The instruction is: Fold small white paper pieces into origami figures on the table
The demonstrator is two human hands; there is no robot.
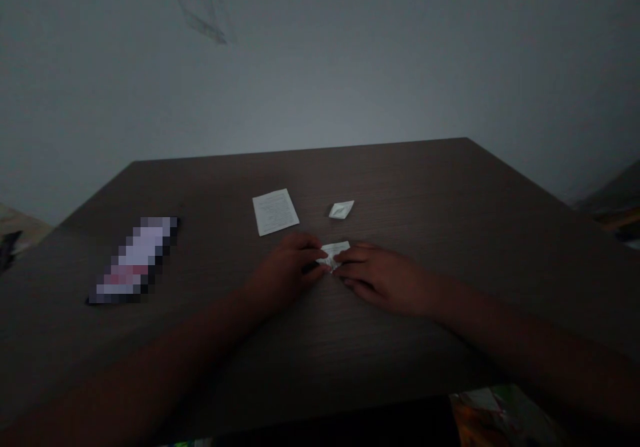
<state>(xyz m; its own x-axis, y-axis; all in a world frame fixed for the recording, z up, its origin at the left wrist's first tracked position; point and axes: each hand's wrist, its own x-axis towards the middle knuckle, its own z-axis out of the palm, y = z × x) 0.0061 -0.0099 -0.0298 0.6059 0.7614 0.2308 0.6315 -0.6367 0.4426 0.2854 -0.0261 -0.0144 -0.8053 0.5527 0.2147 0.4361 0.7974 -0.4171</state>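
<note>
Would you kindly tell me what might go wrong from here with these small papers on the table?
The small paper at the fingertips of the left hand and right hand looks thin, so it might tear or crease crookedly if pulled unevenly. The square printed sheet lies loose just beyond the left hand, which could nudge it. The scene is dim, so fine creases may be hard to see.

We take this for a room in a home, though we cannot be sure. We see a dark wood-grain table (410,187), its far edge towards a plain pale wall (400,67), a clear plastic bag (197,0) on that wall above the far edge's left half, and colourful clutter (483,414) below the near edge's right part.
</note>
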